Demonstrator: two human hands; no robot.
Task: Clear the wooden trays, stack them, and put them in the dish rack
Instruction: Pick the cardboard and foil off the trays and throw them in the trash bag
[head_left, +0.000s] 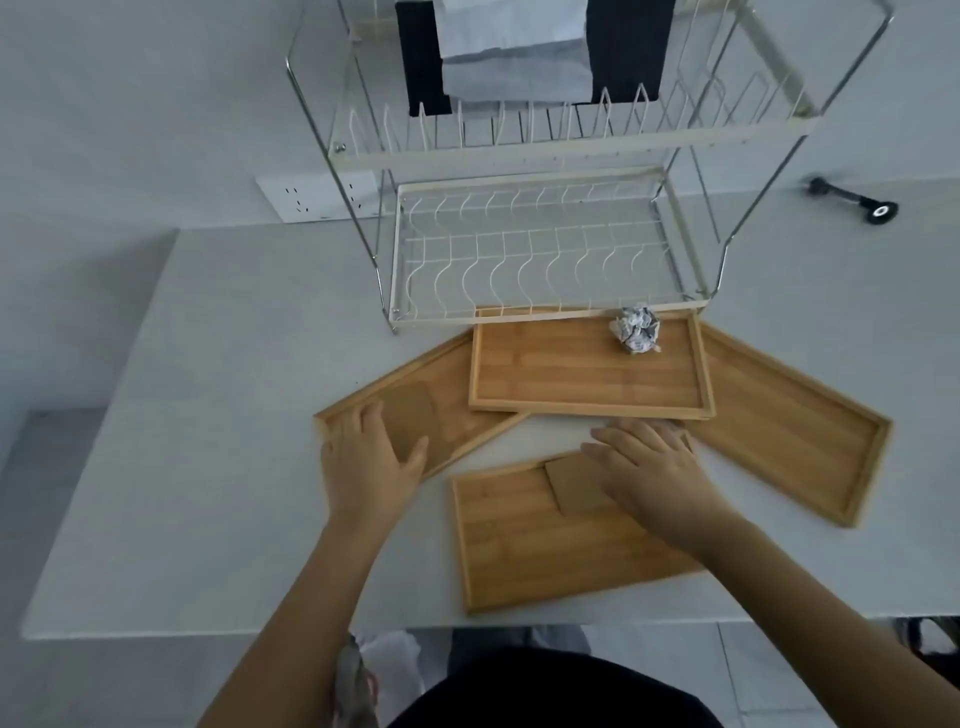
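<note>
Neither hand has a closed grip: the left hand (371, 460) lies flat with fingers spread on the near end of the left tray (452, 400), its fingertips touching a brown card (410, 415) that lies in that tray, and the right hand (652, 470) lies open, palm down, on a second brown card (569, 483) at the far edge of the near tray (524, 551). That near tray sits closest to the counter's (208, 415) front edge, tilted slightly. Beyond the hands, the middle tray (571, 374) lies roughly square to the view, overlapping the far end of the left tray and the inner end of the right tray (795, 436), which angles away toward the right. A crumpled paper ball (636, 330) rests in the middle tray's far right corner. Just behind the 4 trays stands the dish rack (535, 249), a 2-tier wire frame, its lower front rail touching the middle tray's far edge; both tiers hold no trays. Farther right, a small black handle-like object (852, 200) lies on the counter, and a white power socket (317, 197) sits by the rack's left side.
</note>
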